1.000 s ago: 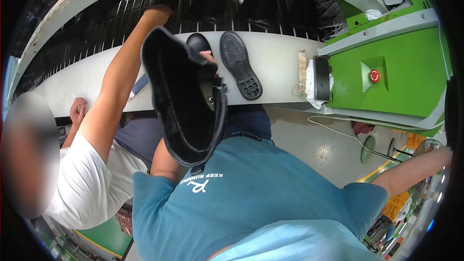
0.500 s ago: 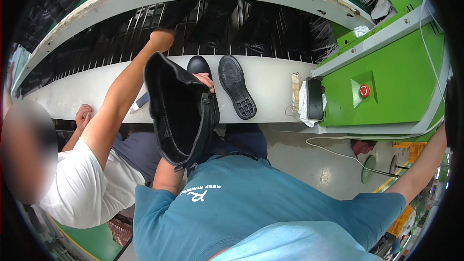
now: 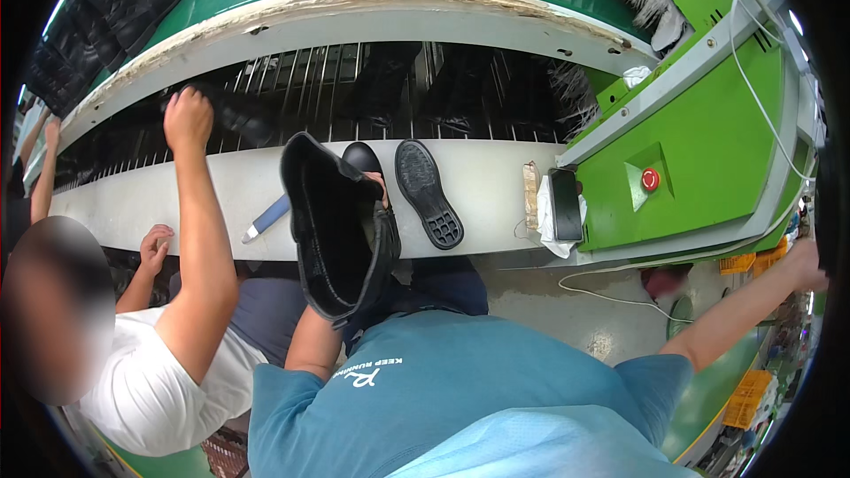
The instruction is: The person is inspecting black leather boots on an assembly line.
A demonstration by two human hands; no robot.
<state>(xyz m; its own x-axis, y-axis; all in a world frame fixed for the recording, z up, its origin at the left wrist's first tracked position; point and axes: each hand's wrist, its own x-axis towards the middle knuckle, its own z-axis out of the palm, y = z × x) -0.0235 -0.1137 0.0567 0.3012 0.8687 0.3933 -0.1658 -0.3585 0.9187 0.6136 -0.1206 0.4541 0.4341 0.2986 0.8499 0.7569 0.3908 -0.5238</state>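
A tall black boot [image 3: 382, 257] is in my left hand [image 3: 379, 186], its open shaft facing up towards me and its rounded toe on the white ledge. Only part of that hand shows beside the boot; the shaft hides the rest. Just right of the boot lies a black shoe sole [image 3: 428, 195], tread up. My right arm stretches far out to the right, away from the ledge. The right hand [image 3: 806, 265] is at the picture's dark rim, where its fingers cannot be made out.
A blue-handled tool [image 3: 266, 218] lies on the white ledge [image 3: 500, 212]. A phone [image 3: 565, 204] rests on white cloth beside the green machine [image 3: 699, 168] with its red button [image 3: 651, 180]. Behind the ledge, dark boots stand among metal rods. A co-worker [image 3: 177, 372] sits at left.
The view has tilted, bringing more of the green surface at the back into sight. The co-worker's raised hand has moved left, with a dark boot beside it. My left hand keeps the boot.
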